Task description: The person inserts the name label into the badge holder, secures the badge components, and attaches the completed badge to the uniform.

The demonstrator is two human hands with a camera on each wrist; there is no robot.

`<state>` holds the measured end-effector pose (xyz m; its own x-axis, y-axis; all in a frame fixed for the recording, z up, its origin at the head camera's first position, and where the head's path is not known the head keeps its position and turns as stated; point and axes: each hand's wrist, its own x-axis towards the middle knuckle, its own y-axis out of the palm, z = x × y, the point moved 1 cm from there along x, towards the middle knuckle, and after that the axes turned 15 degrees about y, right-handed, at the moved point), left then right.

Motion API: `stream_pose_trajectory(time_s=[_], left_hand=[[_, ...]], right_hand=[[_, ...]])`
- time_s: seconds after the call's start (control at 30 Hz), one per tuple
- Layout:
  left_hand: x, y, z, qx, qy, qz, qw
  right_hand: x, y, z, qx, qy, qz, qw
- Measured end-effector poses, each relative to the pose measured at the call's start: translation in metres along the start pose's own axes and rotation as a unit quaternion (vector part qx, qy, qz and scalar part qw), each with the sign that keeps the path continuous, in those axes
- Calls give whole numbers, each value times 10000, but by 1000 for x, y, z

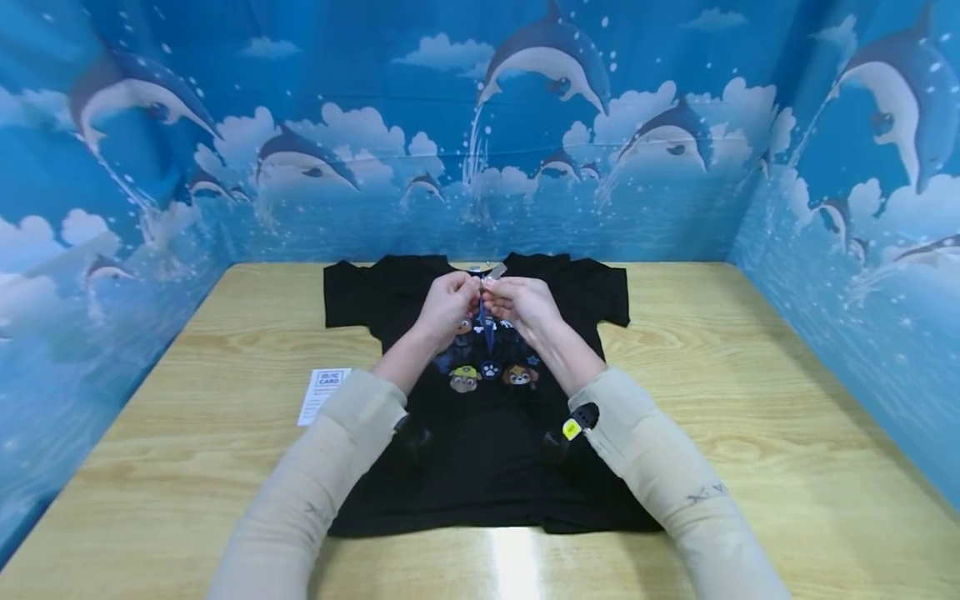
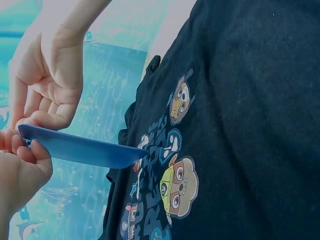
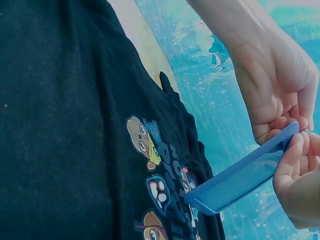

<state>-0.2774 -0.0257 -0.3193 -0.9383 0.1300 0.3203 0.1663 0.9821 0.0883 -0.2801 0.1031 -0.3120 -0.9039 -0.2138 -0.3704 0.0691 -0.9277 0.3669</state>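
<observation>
Over the upper chest of a black T-shirt point(image 1: 495, 458), both hands meet at the top of a blue badge holder point(image 1: 489, 336). My left hand point(image 1: 448, 307) pinches the holder near its top edge. Thumb and fingers of my right hand point(image 1: 527, 307) grip a small pale badge clip point(image 1: 497, 271), whose strap sticks up past the thumb. In the left wrist view the holder point(image 2: 87, 148) appears as a flat blue panel; its far end overlaps the shirt print. The right wrist view shows the same holder point(image 3: 240, 172) with a raised rim. Fingers hide the joint between clip and holder.
A white card point(image 1: 324, 392) printed "ID/IC CARD" lies left of the shirt, partly behind the left forearm. The shirt is spread flat on a wooden table point(image 1: 750, 375). Blue dolphin-print curtains point(image 1: 480, 200) enclose the back and sides.
</observation>
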Motion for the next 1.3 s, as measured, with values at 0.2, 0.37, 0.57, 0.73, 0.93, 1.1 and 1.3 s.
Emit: stream_pose_trajectory(time_s=[0.2, 0.37, 0.57, 0.73, 0.93, 1.1, 1.3], left_hand=[[0, 1, 4, 317, -132, 53, 9994], [0, 2, 4, 1589, 79, 405, 9864], [1, 3, 1, 2604, 519, 714, 9615], [3, 4, 0, 3037, 546, 720, 9485], [5, 5, 1, 2971, 562, 681, 9508], [5, 4, 2, 2317, 509, 526, 9700], [3, 2, 2, 1643, 546, 334, 9843]], right_hand=[[2, -2, -3, -275, 51, -225, 9994], [3, -5, -3, -549, 191, -321, 9978], [2, -6, 0, -390, 478, -128, 9980], [3, -5, 4, -288, 364, -225, 9987], [2, -2, 4, -258, 332, -195, 9989], [1, 1, 2, -208, 284, -134, 9993], [-1, 2, 1, -166, 202, 95, 9996]])
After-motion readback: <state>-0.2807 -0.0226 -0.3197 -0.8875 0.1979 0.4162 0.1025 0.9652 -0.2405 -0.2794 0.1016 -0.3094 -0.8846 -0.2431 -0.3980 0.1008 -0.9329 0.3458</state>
